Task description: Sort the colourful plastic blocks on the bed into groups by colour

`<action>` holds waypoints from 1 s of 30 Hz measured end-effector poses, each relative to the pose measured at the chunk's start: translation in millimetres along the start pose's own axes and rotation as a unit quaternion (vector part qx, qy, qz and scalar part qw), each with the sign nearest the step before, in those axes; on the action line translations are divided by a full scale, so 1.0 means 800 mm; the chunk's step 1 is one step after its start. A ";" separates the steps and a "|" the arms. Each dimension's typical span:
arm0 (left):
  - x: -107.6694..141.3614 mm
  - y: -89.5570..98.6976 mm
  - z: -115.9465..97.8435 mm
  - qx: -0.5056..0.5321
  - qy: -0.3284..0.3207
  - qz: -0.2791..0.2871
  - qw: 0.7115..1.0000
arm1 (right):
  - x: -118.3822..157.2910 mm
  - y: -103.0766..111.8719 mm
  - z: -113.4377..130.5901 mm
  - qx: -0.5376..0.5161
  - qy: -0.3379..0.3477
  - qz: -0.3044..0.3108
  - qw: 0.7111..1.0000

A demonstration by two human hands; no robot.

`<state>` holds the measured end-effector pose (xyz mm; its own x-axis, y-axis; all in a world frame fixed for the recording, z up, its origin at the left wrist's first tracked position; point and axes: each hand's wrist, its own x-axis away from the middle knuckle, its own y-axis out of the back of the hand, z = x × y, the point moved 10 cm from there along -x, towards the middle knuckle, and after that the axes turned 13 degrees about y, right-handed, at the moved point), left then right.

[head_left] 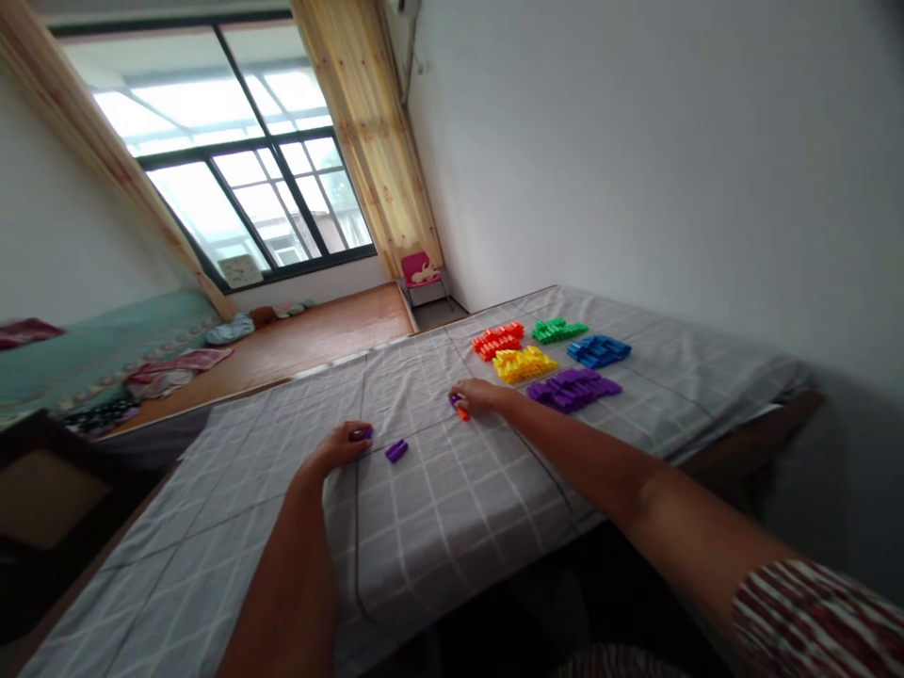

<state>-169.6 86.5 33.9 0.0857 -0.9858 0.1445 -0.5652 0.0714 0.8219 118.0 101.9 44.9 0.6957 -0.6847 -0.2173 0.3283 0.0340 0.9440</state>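
Observation:
My left hand [345,444] is low over the grey checked cloth, its fingers closed round a small purple plastic piece [364,434]. Just right of it, two more purple pieces [396,450] lie side by side on the cloth. Farther right, my right hand [477,396] pinches another purple piece [453,400] at its fingertips. An orange piece [463,413] shows just under those fingers; whether it is held or only touched I cannot tell. The exact kind of these pieces is too small to make out.
Beyond my right hand lie sorted piles: orange [498,340], yellow [524,364], green [558,330], blue [599,350] and purple [573,389]. The cloth [438,508] covers a bed-like surface against the wall. A pink chair [416,268] stands near the window.

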 end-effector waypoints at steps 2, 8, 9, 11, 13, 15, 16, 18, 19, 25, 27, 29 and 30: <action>0.003 0.001 -0.007 -0.045 0.018 -0.019 0.999 | 0.002 0.001 -0.003 -0.015 -0.015 -0.006 1.000; 0.023 0.005 -0.023 -0.158 0.070 -0.077 0.982 | 0.024 0.008 -0.007 -0.037 -0.045 -0.034 0.998; 0.025 0.006 -0.020 -0.153 0.085 -0.075 0.982 | 0.029 0.010 -0.008 -0.041 -0.043 -0.039 0.997; 0.026 0.005 -0.015 -0.136 0.101 -0.061 0.984 | 0.040 0.014 -0.007 -0.054 -0.032 -0.042 0.997; 0.025 0.004 -0.013 -0.124 0.094 -0.045 0.987 | 0.049 0.016 -0.004 -0.074 -0.015 -0.044 0.996; 0.025 0.004 -0.017 -0.122 0.075 -0.034 0.989 | 0.056 0.022 0.000 -0.085 -0.004 -0.056 0.995; 0.026 0.005 -0.019 -0.123 0.069 -0.030 0.990 | 0.060 0.026 0.003 -0.086 0.000 -0.068 0.994; 0.030 0.006 -0.023 -0.122 0.061 -0.024 0.990 | 0.067 0.038 0.008 -0.082 0.006 -0.093 0.992; 0.033 0.007 -0.025 -0.122 0.062 -0.022 0.990 | 0.073 0.046 0.011 -0.081 0.013 -0.108 0.991; 0.044 0.015 -0.045 -0.116 0.083 -0.057 0.988 | 0.173 0.137 -0.042 -0.104 0.014 -0.264 0.959; 0.043 0.010 -0.071 -0.107 0.068 -0.075 0.989 | 0.225 0.156 -0.094 -0.119 -0.041 -0.283 0.951; 0.043 -0.008 -0.116 -0.095 0.028 -0.081 0.992 | 0.269 0.159 -0.141 -0.128 -0.096 -0.269 0.950; 0.045 -0.022 -0.145 -0.088 -0.001 -0.076 0.993 | 0.286 0.156 -0.157 -0.127 -0.109 -0.257 0.952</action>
<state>-61.4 67.8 89.0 0.1567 -0.9876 0.0094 -0.3928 -0.0536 0.9181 398.2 40.6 81.5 0.2611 -0.7926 -0.5510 0.7522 -0.1907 0.6307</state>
